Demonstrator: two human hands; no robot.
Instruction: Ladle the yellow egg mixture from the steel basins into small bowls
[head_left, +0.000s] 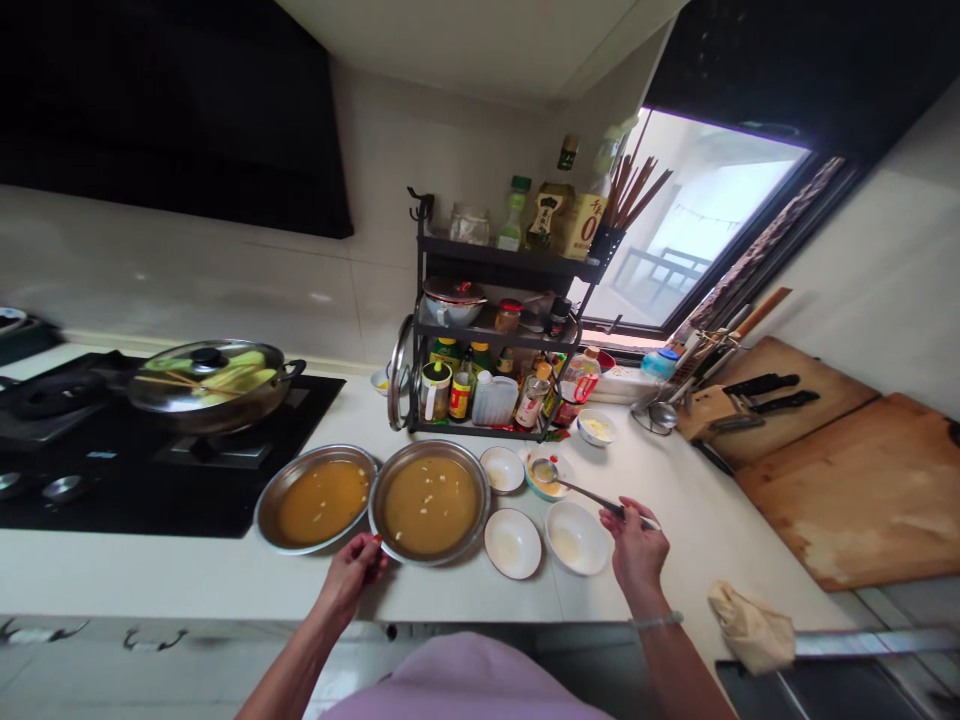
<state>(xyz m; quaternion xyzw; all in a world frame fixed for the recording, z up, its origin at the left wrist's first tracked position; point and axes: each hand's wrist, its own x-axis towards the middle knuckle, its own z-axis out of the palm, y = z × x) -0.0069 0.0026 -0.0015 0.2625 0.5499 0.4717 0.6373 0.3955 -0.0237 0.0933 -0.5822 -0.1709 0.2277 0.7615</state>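
Note:
My right hand (637,550) is closed around the dark handle of a long metal ladle (592,493). The ladle's round head is over a small teal-sided bowl (531,486). My left hand (356,572) is closed at the lower left rim of a round metal basin (431,500) of brownish liquid with pale bits floating in it. A second metal basin (319,505) with orange-brown liquid is just left of it. Close to the ladle are three white bowls: a small one (502,468), a round one (513,545) and a larger one (577,537).
A glass-lidded pan (214,395) stands on the black stove (150,490) at left. Behind the bowls is a black rack (510,262) of bottles and jars. A bowl of chopped pieces (596,428), knife block (716,412), cutting boards (855,480) and cloth (750,627) are on the right.

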